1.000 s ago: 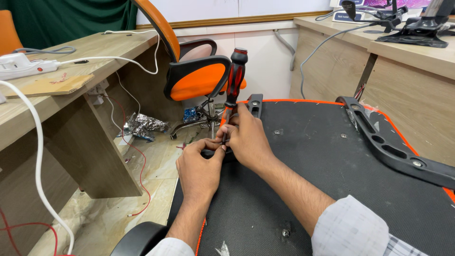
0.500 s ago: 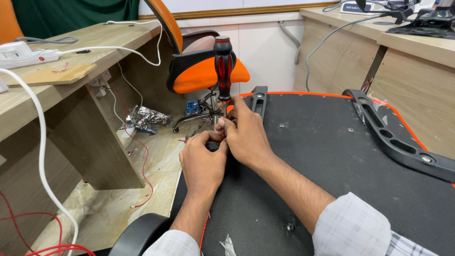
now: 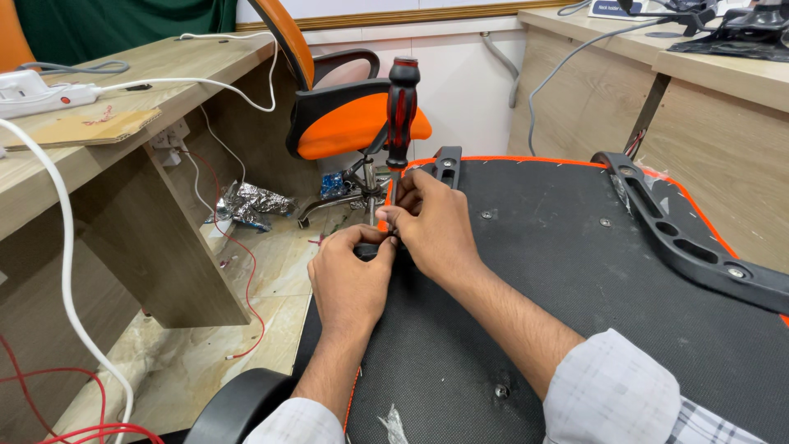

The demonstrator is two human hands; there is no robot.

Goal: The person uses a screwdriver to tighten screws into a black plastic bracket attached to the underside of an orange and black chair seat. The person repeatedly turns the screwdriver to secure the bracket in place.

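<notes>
Right at the near-left edge of the overturned chair seat (image 3: 575,279) stands the screwdriver (image 3: 402,107), upright, its black-and-red handle pointing straight up and its thin shaft dropping into the fingers below. The right hand (image 3: 436,226) has its grip closed around the lower shaft, fingertips pinched just where the metal meets the seat edge. The left hand (image 3: 353,275) sits right beside it, touching, fingers curled and clenched onto a small dark part at the same spot; what exactly that part is I can't tell, the fingers cover it. Both forearms run up from pale checked sleeves at the bottom of the view.

Moving outward, the seat's underside is black fabric with an orange rim, dotted with a few screw heads. A black armrest bracket (image 3: 690,238) lies along its right side, and another black bracket (image 3: 448,164) stands at the far edge just behind the hands. Beyond that, an orange office chair (image 3: 345,115) stands on the tiled floor (image 3: 246,304), with crumpled foil (image 3: 251,201) near its base. To the left, a wooden counter (image 3: 90,156) carries a white power strip (image 3: 33,90), and white and red cables trail down to the floor.
</notes>
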